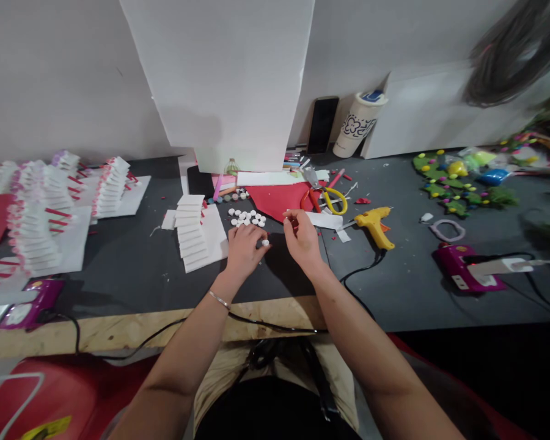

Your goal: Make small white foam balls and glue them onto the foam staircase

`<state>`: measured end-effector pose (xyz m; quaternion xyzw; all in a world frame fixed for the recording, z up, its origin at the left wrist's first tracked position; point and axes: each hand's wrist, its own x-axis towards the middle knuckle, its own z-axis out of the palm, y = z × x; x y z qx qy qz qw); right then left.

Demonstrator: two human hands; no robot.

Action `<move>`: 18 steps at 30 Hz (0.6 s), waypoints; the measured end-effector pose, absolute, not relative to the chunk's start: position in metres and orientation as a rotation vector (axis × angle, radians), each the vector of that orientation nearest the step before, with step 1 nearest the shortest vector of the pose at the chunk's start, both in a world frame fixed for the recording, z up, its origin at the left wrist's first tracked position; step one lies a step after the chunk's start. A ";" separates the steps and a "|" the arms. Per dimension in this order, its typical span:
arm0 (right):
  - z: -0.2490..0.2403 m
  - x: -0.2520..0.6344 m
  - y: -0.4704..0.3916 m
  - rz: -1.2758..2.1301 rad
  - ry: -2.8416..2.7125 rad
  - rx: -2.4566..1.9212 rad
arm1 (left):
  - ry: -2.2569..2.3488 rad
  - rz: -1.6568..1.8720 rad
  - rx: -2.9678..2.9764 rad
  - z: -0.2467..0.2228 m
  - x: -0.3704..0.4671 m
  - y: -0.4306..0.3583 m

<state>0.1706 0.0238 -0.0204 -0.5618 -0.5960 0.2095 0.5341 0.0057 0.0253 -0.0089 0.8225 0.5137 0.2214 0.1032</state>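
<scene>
My left hand (245, 249) pinches a small white round piece (265, 243) between thumb and fingertips. Just beyond it lies a loose group of similar white discs (247, 217). My right hand (302, 239) hovers at the edge of a red sheet (279, 200), its fingers curled towards the thumb; whatever they may hold is too small to make out. Left of my left hand is a stepped white foam-board model (191, 235) on a white base, with red bits along its far side.
A yellow glue gun (376, 227) and yellow-handled pliers (333, 200) lie to the right. More stepped models (41, 226) stand at left. A tumbler (358, 125) and a phone (322, 125) lean near the wall. Purple power strips (470, 269) sit at both sides, with black cords along the front.
</scene>
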 end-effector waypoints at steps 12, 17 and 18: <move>-0.021 0.170 0.024 0.493 -1.439 -1.330 | 1.518 0.641 2.420 -0.008 0.006 0.025; -0.022 0.170 0.024 0.503 -1.458 -1.316 | 1.536 0.650 2.401 -0.007 0.006 0.025; -0.022 0.170 0.024 0.509 -1.460 -1.320 | 1.538 0.655 2.397 -0.007 0.006 0.025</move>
